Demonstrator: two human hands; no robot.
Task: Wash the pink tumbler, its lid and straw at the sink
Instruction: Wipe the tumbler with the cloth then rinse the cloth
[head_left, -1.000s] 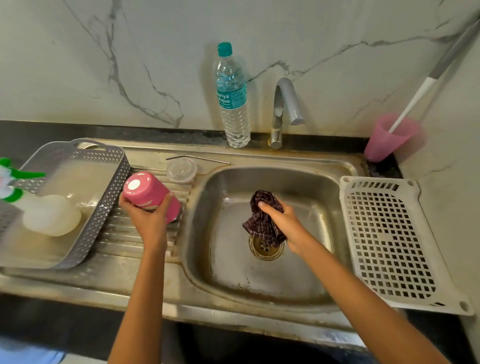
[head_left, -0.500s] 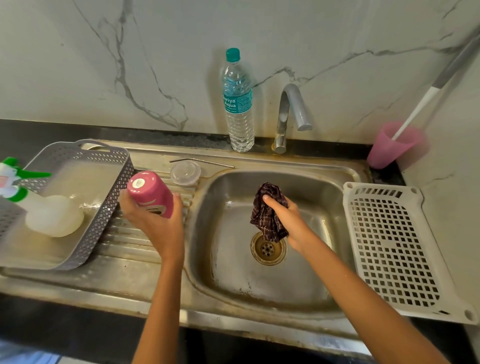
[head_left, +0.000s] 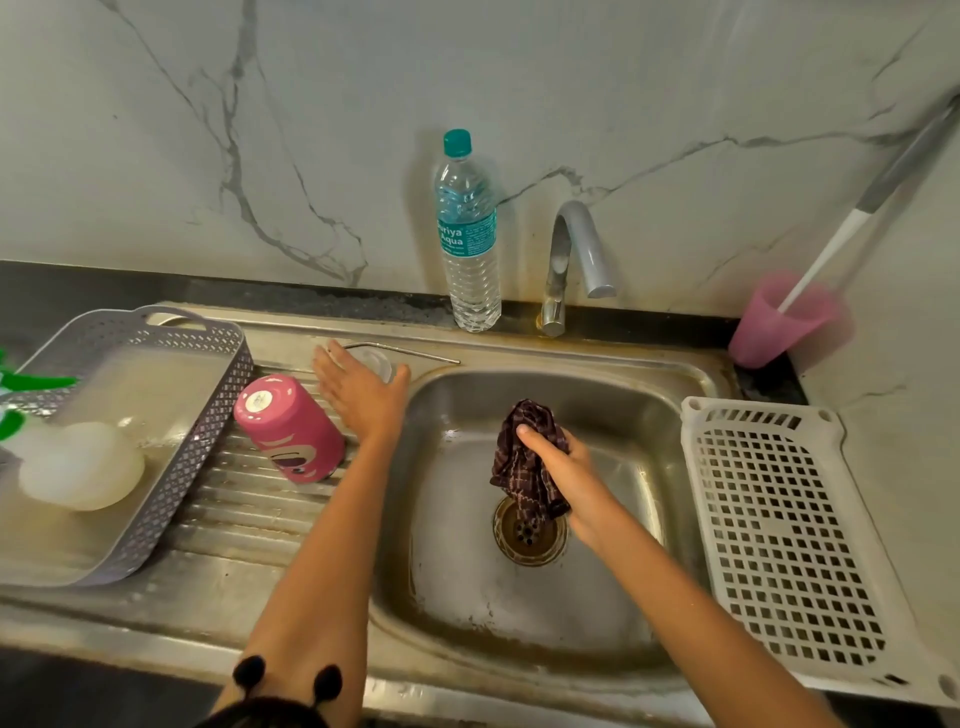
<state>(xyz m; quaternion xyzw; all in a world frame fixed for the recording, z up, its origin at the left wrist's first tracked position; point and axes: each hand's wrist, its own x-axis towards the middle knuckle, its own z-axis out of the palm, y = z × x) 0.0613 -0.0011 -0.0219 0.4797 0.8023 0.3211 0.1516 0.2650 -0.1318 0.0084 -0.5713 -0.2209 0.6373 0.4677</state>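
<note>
Our left hand (head_left: 363, 395) lies flat with fingers straight and spread over the clear lid (head_left: 383, 364), hiding most of it; we cannot tell whether the palm touches it. The thin metal straw (head_left: 415, 354) lies just past the lid on the far rim of the sink (head_left: 649, 374), its left end behind our fingers. At the left edge a green thing (head_left: 36, 383) is cut off. The cup's stick (head_left: 826, 254) runs out of view at the upper right.

The pink tumbler (head_left: 291, 428) lies on its side on the ribbed draining board (head_left: 244, 514), left of the basin, free of both hands. Its base points far-left and carries a round white patch; a cartoon face is printed near its open end. It sits just beside the grey basket (head_left: 208, 415).

Our right hand (head_left: 566, 467) grips a dark checked cloth (head_left: 524, 462) over the basin, its loose end hanging above the drain (head_left: 530, 530).

The grey basket holds a white bottle (head_left: 80, 465) lying in it. The pink cup (head_left: 774, 327) in the far right corner holds the stick. A white slotted tray (head_left: 779, 545) lies right of the basin. A water bottle (head_left: 467, 234) stands upright left of the tap (head_left: 571, 249).
</note>
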